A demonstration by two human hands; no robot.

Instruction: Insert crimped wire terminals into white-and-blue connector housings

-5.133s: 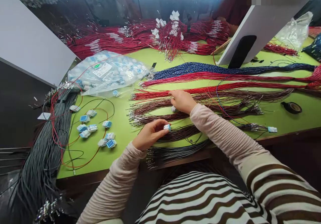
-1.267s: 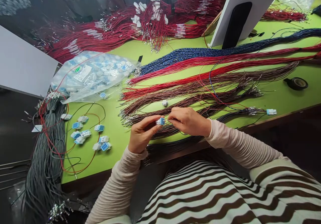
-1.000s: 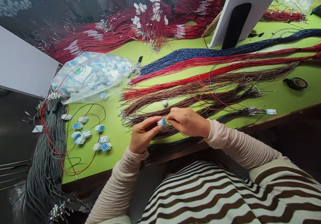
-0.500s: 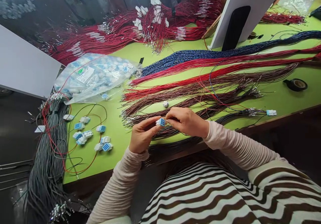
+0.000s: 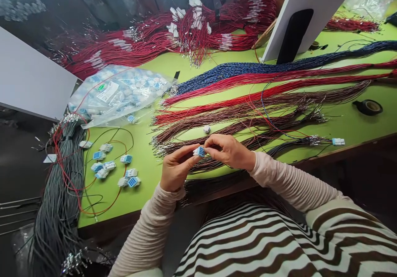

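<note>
My left hand point(image 5: 176, 165) pinches a small white connector housing point(image 5: 199, 151) between thumb and fingers, its blue face with a grid of holes turned to the right. Right at that face, the thumb and forefinger of my right hand point(image 5: 231, 152) are pressed together. What they hold is too small to make out. Just beyond the hands, a loose white housing point(image 5: 206, 129) rests near bundles of brown wires point(image 5: 186, 130). Under and behind my hands run dark wires point(image 5: 211, 163) with crimped metal ends.
Several blue-and-white housings point(image 5: 126, 159) lie at left beside a hanging grey wire bundle point(image 5: 63, 186). Behind them is a clear bag of housings point(image 5: 124, 90). Red wires point(image 5: 248, 99) and blue wires point(image 5: 223, 74) stretch rightward to black tape point(image 5: 369, 107). A wired connector point(image 5: 338, 141) lies near the edge.
The whole view has shifted slightly. My hands keep almost the same pose, with the right fingertips still at the blue face of the housing.
</note>
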